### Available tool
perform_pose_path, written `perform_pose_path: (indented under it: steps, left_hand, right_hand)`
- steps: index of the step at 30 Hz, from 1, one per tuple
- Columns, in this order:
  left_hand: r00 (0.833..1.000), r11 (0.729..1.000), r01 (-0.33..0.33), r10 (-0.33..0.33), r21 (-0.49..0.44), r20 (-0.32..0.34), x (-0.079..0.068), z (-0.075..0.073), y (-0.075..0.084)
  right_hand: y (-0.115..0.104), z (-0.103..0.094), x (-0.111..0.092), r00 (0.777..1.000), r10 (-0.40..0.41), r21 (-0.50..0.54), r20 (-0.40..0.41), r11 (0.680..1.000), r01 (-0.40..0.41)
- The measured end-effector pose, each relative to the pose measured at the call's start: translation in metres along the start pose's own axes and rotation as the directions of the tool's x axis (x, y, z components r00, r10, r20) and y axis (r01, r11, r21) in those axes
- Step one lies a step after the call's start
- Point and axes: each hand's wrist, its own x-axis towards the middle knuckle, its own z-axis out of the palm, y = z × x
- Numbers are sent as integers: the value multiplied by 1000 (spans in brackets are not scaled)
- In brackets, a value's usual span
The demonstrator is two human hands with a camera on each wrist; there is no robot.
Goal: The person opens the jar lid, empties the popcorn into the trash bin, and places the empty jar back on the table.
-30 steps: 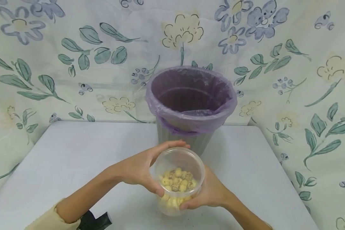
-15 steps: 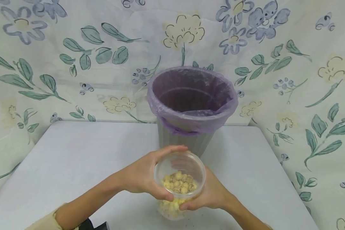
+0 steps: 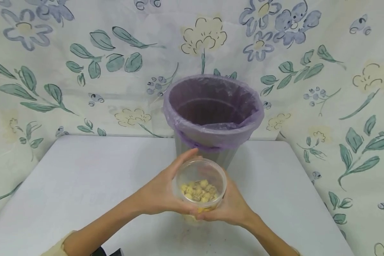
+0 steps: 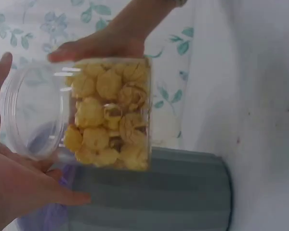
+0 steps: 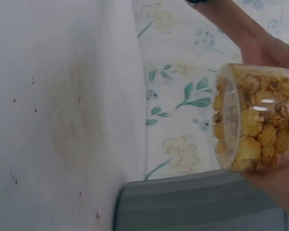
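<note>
Both hands hold a clear plastic jar (image 3: 200,172), partly filled with yellow-brown popcorn (image 3: 200,192), raised above the table. The left hand (image 3: 161,193) spans the jar's upper part, its thumb across the near side and fingers reaching round the far side. The right hand (image 3: 232,204) grips the jar's right side a little lower, thumb in front. In the left wrist view, the popcorn (image 4: 108,115) lies at the base end and the ridged neck (image 4: 14,110) is by the left hand (image 4: 24,187). The jar's flat base (image 5: 230,120) shows in the right wrist view.
A grey bin (image 3: 217,156) lined with a purple bag (image 3: 211,133) stands on the white table (image 3: 108,167) just beyond the jar. Small dark crumbs (image 5: 33,110) and a faint brownish smear (image 5: 70,115) mark the tabletop. Floral cloth (image 3: 131,89) hangs behind.
The jar dips slightly toward the person, then rises in the head view with both hands round it. The left hand's fingers shift at the rim. The bin stays put.
</note>
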Motion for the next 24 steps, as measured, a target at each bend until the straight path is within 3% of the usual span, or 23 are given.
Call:
perform_pose_path:
  steps: [4,8,12,15,18,24]
  left_hand:
    - [985,994,-13,31,-108,167,5,-17,-4]
    - [935,980,-12,81,-197,344,13,-26,-10]
    - [888,966,-6,124,-257,443,18,-27,-12]
    - [871,962,7,129,-273,475,19,-28,-13]
    - [868,959,26,119,-282,482,18,-29,-14]
    - [907,963,29,88,-269,412,15,-26,-14]
  right_hand:
    - [-1,-1,-2,997,-23,74,70,997,18]
    - [-4,1,-3,988,-44,146,145,989,23]
    - [-7,3,-3,979,-65,179,191,983,31]
    - [-8,3,-3,975,-80,198,209,980,38]
    - [-8,3,-3,971,-86,209,222,977,38]
    - [-7,0,-1,978,-71,153,194,987,41]
